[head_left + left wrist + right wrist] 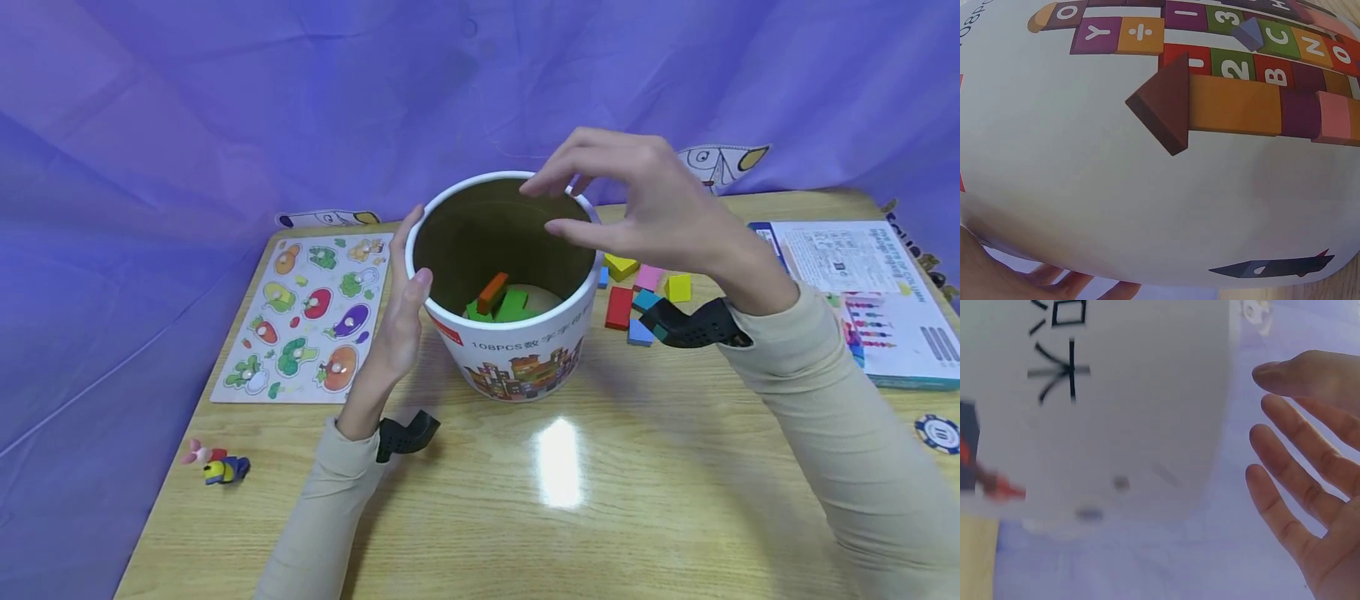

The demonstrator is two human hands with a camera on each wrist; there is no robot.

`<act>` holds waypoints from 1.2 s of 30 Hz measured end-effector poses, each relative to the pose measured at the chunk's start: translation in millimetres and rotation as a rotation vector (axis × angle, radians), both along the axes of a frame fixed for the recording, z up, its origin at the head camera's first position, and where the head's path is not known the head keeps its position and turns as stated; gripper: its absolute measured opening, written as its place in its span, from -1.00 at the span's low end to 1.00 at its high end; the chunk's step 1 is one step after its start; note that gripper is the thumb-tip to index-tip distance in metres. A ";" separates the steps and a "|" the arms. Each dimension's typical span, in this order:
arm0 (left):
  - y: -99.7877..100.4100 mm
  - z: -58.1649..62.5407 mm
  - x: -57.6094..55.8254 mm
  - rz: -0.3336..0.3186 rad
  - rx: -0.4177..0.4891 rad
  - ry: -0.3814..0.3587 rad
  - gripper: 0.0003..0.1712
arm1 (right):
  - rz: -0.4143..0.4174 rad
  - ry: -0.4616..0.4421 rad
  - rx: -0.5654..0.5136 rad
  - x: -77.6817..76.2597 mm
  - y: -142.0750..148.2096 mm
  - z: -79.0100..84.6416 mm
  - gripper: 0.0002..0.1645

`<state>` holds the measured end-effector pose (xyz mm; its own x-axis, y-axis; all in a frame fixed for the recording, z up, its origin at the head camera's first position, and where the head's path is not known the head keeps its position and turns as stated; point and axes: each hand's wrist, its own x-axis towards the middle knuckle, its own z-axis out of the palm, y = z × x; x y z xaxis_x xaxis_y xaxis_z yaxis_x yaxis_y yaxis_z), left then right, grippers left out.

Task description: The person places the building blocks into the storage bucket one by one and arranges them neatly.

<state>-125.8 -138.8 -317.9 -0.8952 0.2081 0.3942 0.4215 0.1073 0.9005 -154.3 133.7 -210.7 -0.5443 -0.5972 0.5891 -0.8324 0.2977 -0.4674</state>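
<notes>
A white round bucket (517, 337) with printed block pictures stands upright on the table. Inside it lie a few blocks: an orange block (492, 293) on top of green blocks (513, 306). My left hand (397, 321) rests against the bucket's left side, thumb at the rim and fingers extended along the outer wall. In the left wrist view, part of that hand (1054, 281) shows at the bucket's edge. Over the right side of the rim hovers my right hand (637, 196), fingers loosely bent and apart from the thumb. Nothing is between them in the right wrist view (1316, 456).
Loose coloured blocks, including a red block (618, 307), lie right of the bucket. A vegetable puzzle board (300, 392) is at left, with small toy figures (225, 470) in front. At right are a flat box (915, 304) and a poker chip (937, 433). A purple curtain (337, 100) hangs behind.
</notes>
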 end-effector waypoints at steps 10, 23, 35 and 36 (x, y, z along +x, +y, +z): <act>0.8 -0.4 -1.2 -0.014 0.018 0.006 0.04 | -0.186 -0.031 -0.022 13.6 62.3 -42.3 -0.44; -0.2 0.7 -0.8 -0.011 0.014 0.008 0.02 | -0.363 -0.390 0.348 28.2 93.3 -152.2 -0.57; -0.9 0.6 -2.2 -0.017 0.036 -0.009 0.03 | -0.350 -0.487 0.423 30.3 83.0 -170.7 -0.47; -0.9 0.6 -2.3 -0.017 0.036 -0.008 0.04 | -0.348 -0.491 0.419 31.2 83.2 -170.9 -0.46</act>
<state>-128.1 -139.7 -317.2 -0.8948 0.2088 0.3947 0.4158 0.0676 0.9069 -123.1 216.9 -381.6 -0.8860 -0.4636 -0.0113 -0.3814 0.7423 -0.5510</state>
